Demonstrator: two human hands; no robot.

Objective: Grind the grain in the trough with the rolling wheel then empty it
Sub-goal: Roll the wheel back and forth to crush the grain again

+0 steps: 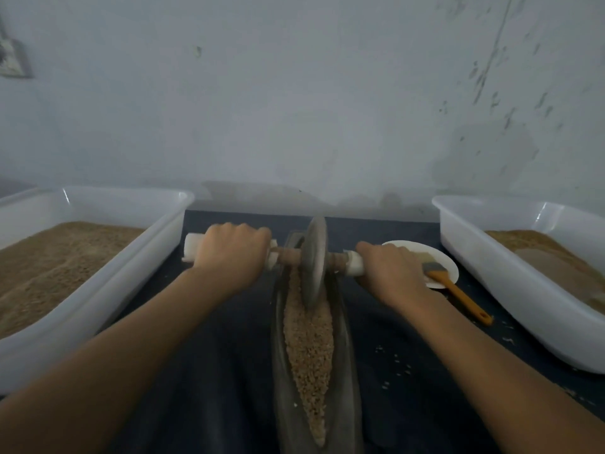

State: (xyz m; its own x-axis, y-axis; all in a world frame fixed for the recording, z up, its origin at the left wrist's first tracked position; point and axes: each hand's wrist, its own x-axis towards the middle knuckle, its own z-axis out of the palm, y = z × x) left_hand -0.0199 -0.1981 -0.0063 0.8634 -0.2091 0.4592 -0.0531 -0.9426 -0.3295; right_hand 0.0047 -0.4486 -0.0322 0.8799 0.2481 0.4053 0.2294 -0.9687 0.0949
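Note:
A long narrow dark trough (345, 355) runs away from me down the middle of the dark table, filled with tan grain (309, 348). A grey metal rolling wheel (314, 260) stands upright in the trough's far end, on a wooden axle with white-wrapped handles. My left hand (229, 257) grips the left handle (191, 249). On the other side, my right hand (389, 273) grips the right handle (353, 265). Both arms are stretched forward.
A white tub (108, 283) of brown grain stands at the left. Another white tub (510, 286) with ground meal stands at the right. A white plate (425, 253) and an orange-handled brush (458, 294) lie beside my right hand. Loose grains dot the table at the right.

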